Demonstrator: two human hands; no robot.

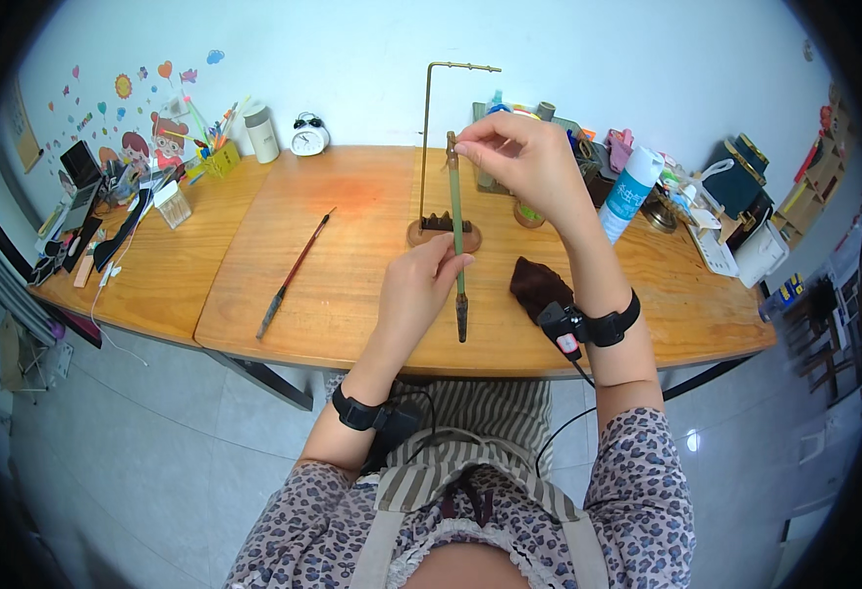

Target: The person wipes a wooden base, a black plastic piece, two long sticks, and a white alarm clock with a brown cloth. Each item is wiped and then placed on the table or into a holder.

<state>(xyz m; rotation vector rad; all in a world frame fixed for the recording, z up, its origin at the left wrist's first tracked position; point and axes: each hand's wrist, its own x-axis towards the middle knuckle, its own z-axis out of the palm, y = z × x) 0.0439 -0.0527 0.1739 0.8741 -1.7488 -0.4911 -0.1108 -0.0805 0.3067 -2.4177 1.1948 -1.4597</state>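
Observation:
Upright before me is a calligraphy brush with a green handle [456, 206], its dark tip pointing down. My left hand [420, 283] grips the handle below its middle between thumb and fingers. At the brown top end, my right hand [523, 151] pinches the brush with thumb and fingertips; a thin strand, perhaps a cord, shows there. Just behind stands a brush rack with a bent brass rod [424, 147] and a round wooden base [416, 234] bearing a dark notched rest. Another brush with a reddish handle [302, 259] lies on the table, left of my left hand.
On the wooden table [357, 316], a dark brown cloth [538, 283] lies by my right forearm. A spray can [631, 193] and baskets of items stand behind it. Along the back left are an alarm clock [309, 138], a white bottle [261, 134] and a yellow pen holder [220, 160].

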